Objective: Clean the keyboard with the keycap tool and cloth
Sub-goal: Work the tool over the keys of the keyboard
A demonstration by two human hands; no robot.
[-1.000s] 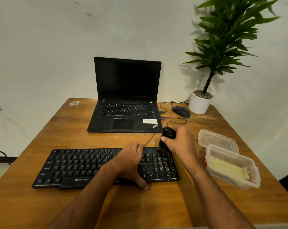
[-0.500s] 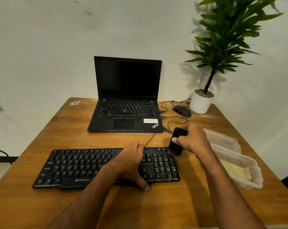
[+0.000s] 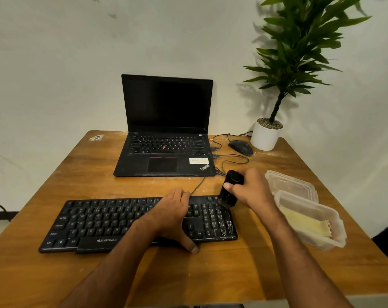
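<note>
Right hand (image 3: 253, 190) grips keycap tool (image 3: 229, 190), apparently touching keyboard (image 3: 113, 221); left hand (image 3: 173, 214) fingers flat.

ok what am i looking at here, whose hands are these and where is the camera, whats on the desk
There is no robot. A person wears a camera on the head, looking forward and down at their own hands. On the wooden table lies a black keyboard. The left hand rests on it, steadying it. The right hand grips a small black tool, its lower end at the keyboard's far right corner. Behind stand an open laptop, a mouse and a potted plant. On the right, a clear plastic box holds a yellow cloth.
</note>
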